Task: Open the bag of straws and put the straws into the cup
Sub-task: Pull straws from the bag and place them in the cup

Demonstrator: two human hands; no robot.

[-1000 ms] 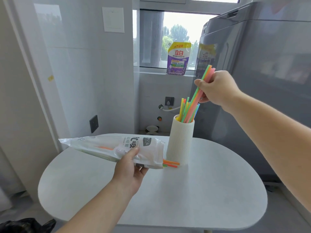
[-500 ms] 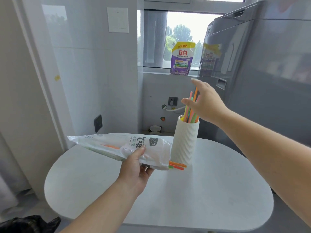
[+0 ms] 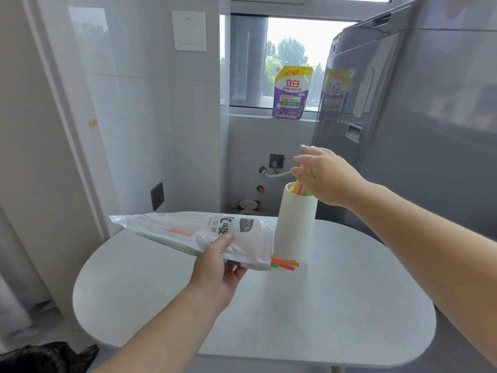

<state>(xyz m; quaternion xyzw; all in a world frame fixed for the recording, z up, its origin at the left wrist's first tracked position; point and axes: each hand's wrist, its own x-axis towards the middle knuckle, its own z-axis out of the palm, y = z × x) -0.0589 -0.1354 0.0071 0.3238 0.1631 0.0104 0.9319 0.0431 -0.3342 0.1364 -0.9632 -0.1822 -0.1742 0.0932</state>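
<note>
A white ribbed cup point(image 3: 294, 227) stands upright on the round white table point(image 3: 336, 305). Several coloured straws point(image 3: 300, 185) stand inside it, their tops partly hidden by my right hand point(image 3: 326, 177). That hand hovers just over the cup's rim with fingers spread, holding nothing. My left hand point(image 3: 217, 267) grips the white plastic straw bag point(image 3: 199, 232) from below, held roughly level above the table. The bag's open end points at the cup's base, and orange and green straw ends point(image 3: 285, 263) stick out of it.
A grey washing machine point(image 3: 416, 130) stands close behind and right of the table. A purple and yellow detergent pouch point(image 3: 291, 94) sits on the window sill. The tiled wall with sockets is on the left. Something black point(image 3: 45, 358) lies on the floor at bottom left.
My right hand lowered a bunch of straws into the cup, let go and spread its fingers above the rim. The left hand kept holding the bag.
</note>
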